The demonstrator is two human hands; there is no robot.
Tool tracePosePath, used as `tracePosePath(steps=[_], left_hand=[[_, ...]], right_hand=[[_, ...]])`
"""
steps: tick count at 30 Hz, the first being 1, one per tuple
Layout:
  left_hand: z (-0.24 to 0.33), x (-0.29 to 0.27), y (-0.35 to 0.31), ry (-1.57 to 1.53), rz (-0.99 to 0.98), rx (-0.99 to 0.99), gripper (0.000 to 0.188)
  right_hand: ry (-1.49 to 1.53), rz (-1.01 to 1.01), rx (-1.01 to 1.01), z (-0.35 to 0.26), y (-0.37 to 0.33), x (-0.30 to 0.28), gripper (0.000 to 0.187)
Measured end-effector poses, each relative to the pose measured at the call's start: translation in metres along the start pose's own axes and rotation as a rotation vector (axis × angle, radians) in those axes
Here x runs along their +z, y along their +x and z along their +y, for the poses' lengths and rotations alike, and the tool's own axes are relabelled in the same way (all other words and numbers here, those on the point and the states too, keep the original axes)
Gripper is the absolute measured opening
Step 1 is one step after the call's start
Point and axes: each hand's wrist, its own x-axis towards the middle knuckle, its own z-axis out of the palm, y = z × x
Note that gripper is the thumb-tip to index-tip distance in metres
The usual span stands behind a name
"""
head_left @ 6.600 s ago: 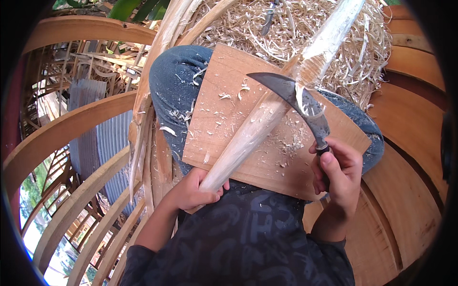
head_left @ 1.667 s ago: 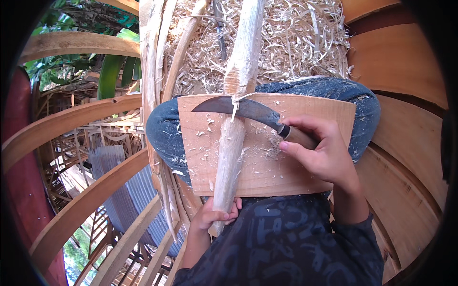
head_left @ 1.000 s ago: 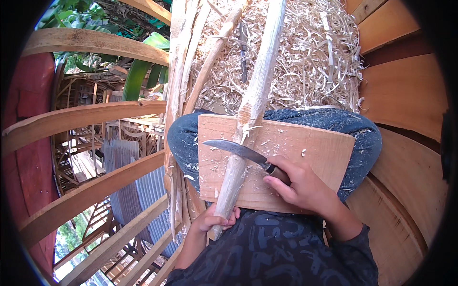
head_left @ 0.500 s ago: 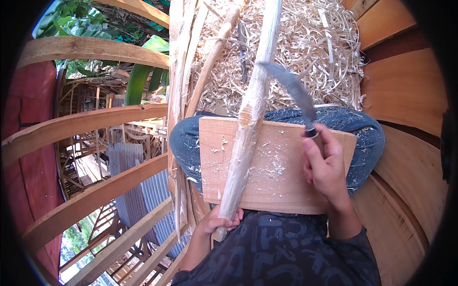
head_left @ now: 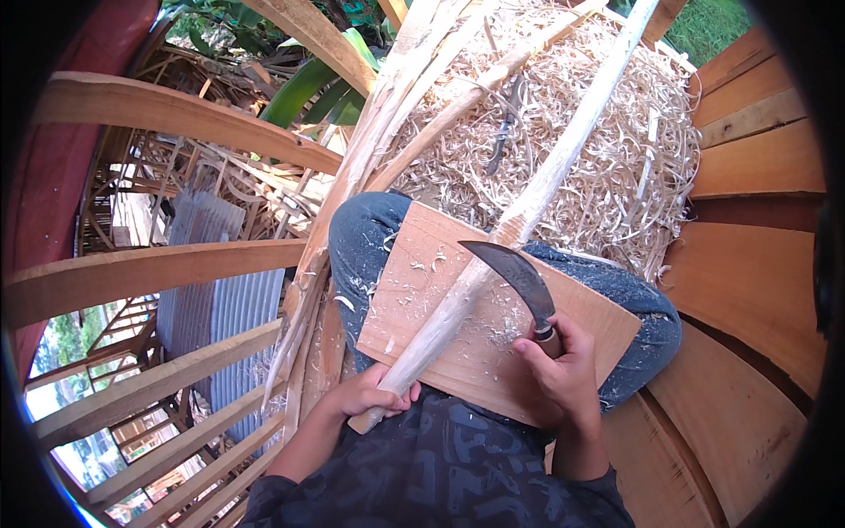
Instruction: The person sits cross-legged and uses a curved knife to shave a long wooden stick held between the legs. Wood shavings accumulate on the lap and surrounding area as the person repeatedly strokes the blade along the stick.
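Observation:
A long peeled wooden pole slants across a flat board on my lap, its far end over the wood shavings. Near its lower end my left hand wraps round it, with a short stub showing below the fist. My right hand is closed round the wooden handle of a sickle. The sickle's dark curved blade crosses over the pole, tip to the left; whether it touches the wood I cannot tell. Small curled shavings lie on the board.
A deep heap of shavings lies beyond my knees, with a dark-handled knife on it. Long split wood strips run along the left beside a slatted railing. A plank wall curves along the right.
My view has turned, so the pole and board now slant more to the right. The sickle has come nearer to me, its blade from above the board's far edge to over the board.

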Motion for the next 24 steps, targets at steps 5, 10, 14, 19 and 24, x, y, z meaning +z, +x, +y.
tracePosePath(steps=[5, 10, 14, 19, 24], left_hand=[[0.001, 0.01, -0.001, 0.072, 0.034, 0.045, 0.025], [0.004, 0.022, -0.005, 0.184, 0.113, 0.116, 0.016], [0.0, 0.032, -0.007, 0.417, 0.257, 0.142, 0.022], [-0.001, 0.05, -0.019, 0.63, 0.517, 0.295, 0.038], [0.006, 0.063, -0.039, 0.772, 0.73, 0.21, 0.051]], right_hand=[[-0.097, 0.076, 0.026, 0.002, -0.005, -0.005, 0.018], [-0.137, 0.165, -0.034, 0.007, -0.012, -0.011, 0.017], [-0.183, 0.161, -0.11, 0.009, -0.016, -0.012, 0.023], [-0.31, 0.103, -0.204, 0.008, -0.02, -0.014, 0.035], [-0.32, 0.148, -0.156, 0.007, -0.018, -0.008, 0.024]])
